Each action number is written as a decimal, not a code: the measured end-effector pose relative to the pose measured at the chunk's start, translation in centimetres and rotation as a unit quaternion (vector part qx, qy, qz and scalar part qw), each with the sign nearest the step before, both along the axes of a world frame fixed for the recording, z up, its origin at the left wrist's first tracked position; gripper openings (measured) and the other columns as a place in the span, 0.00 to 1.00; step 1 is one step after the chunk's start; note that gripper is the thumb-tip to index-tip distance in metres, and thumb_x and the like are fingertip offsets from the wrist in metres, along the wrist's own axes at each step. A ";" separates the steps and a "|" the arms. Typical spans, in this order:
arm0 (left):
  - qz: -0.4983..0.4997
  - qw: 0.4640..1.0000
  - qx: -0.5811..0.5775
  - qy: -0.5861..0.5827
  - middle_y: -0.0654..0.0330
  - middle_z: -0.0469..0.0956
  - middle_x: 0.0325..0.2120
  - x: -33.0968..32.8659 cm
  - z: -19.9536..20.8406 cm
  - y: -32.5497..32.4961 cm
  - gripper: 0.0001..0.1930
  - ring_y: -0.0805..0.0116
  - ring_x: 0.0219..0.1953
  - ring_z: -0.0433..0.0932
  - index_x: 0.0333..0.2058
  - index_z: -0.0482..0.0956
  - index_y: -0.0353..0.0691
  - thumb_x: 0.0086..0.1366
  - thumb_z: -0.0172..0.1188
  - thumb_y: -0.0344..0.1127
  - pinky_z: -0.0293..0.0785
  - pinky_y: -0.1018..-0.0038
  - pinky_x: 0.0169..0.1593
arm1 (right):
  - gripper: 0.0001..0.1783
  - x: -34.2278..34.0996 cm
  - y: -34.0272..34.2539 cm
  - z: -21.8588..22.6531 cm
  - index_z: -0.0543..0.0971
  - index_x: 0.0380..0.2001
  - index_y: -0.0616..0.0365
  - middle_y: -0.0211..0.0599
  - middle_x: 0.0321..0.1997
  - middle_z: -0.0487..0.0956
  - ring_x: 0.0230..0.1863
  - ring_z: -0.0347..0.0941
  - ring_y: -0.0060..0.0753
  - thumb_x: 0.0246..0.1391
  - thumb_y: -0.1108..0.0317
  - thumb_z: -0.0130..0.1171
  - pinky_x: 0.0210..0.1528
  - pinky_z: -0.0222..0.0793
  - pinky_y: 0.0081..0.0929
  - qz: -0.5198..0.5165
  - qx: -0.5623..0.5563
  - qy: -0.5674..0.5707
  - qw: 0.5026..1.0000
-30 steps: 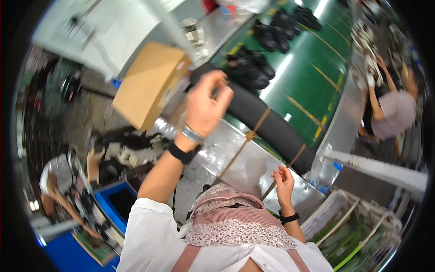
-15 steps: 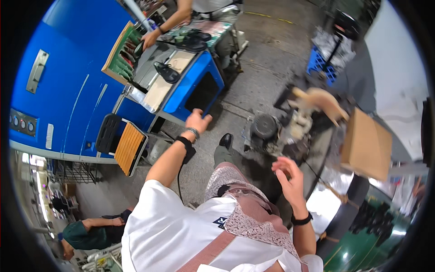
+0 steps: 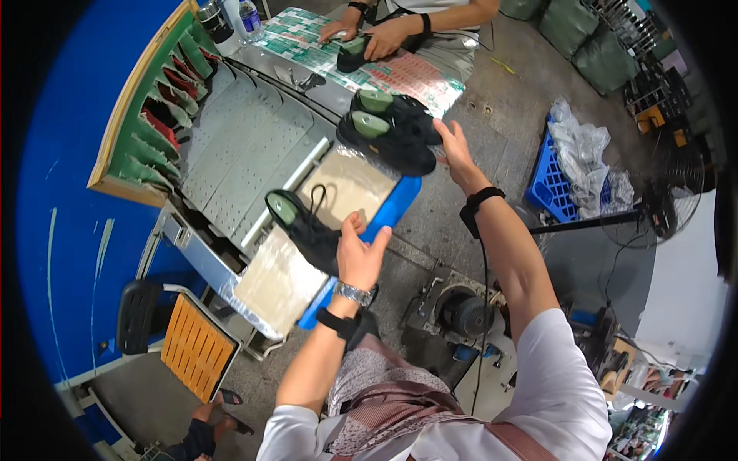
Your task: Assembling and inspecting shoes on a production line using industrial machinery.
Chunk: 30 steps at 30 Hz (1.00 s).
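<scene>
Black shoes with green insoles: four in view — one (image 3: 306, 227) at the left hand (image 3: 360, 260), two stacked (image 3: 388, 134) by the right hand (image 3: 455, 150), one (image 3: 352, 54) under a co-worker's hands. Bottles (image 3: 247, 15) at bench end: two. Orange crate (image 3: 194, 346): one. Blue crate (image 3: 550, 184): one.

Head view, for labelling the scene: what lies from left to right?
Orange slatted crate → black shoe in the left hand → right hand → blue plastic crate → floor fan.
</scene>
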<state>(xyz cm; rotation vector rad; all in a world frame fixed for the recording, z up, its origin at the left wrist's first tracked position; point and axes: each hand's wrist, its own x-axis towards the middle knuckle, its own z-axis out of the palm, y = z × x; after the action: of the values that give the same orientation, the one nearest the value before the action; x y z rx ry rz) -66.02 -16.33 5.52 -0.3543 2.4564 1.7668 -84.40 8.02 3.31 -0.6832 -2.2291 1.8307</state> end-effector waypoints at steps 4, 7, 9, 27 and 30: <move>0.049 0.990 -0.111 0.074 0.36 0.68 0.56 -4.4 -0.4 0.3 0.47 0.45 0.59 0.70 0.62 0.58 0.23 0.55 0.71 0.51 0.66 0.61 0.62 | 0.44 0.5 -4.9 1.1 0.65 0.61 0.67 0.46 0.53 0.76 0.50 0.75 0.38 0.50 0.50 0.71 0.51 0.71 0.34 0.044 -0.115 -0.084 0.989; 0.082 0.992 -0.042 0.081 0.35 0.73 0.51 -9.2 0.7 1.9 0.44 0.44 0.56 0.72 0.55 0.67 0.22 0.52 0.73 0.53 0.65 0.58 0.59 | 0.34 3.5 -4.8 1.2 0.75 0.50 0.67 0.38 0.43 0.80 0.42 0.77 0.30 0.49 0.51 0.72 0.45 0.72 0.29 0.167 -0.203 -0.096 0.960; 0.123 0.989 -0.053 0.064 0.42 0.79 0.43 -10.8 0.5 2.9 0.31 0.51 0.48 0.79 0.44 0.76 0.27 0.50 0.75 0.46 0.72 0.62 0.51 | 0.30 6.5 -6.0 2.9 0.78 0.45 0.66 0.35 0.41 0.80 0.40 0.76 0.26 0.50 0.50 0.71 0.44 0.72 0.26 0.152 -0.271 -0.081 0.947; -0.231 0.868 0.321 -0.299 0.53 0.78 0.49 10.3 2.7 4.6 0.30 0.54 0.51 0.77 0.55 0.72 0.32 0.54 0.61 0.41 0.73 0.59 0.57 | 0.36 74.1 -1.9 16.8 0.78 0.48 0.66 0.44 0.44 0.80 0.45 0.76 0.34 0.45 0.47 0.72 0.49 0.71 0.29 -0.335 -0.059 -0.218 0.915; -0.352 0.806 0.366 -0.303 0.49 0.75 0.53 17.5 5.6 8.0 0.32 0.50 0.55 0.75 0.58 0.70 0.31 0.55 0.60 0.42 0.71 0.58 0.60 | 0.29 86.9 -3.4 16.6 0.77 0.48 0.66 0.35 0.45 0.80 0.44 0.75 0.23 0.48 0.58 0.71 0.48 0.70 0.23 -0.562 -0.193 -0.072 0.801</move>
<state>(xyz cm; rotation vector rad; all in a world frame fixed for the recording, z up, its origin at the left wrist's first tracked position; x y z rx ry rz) -48.57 -8.30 11.11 0.0754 1.1075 1.6968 2.51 4.57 19.93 -1.7531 -0.9442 1.5011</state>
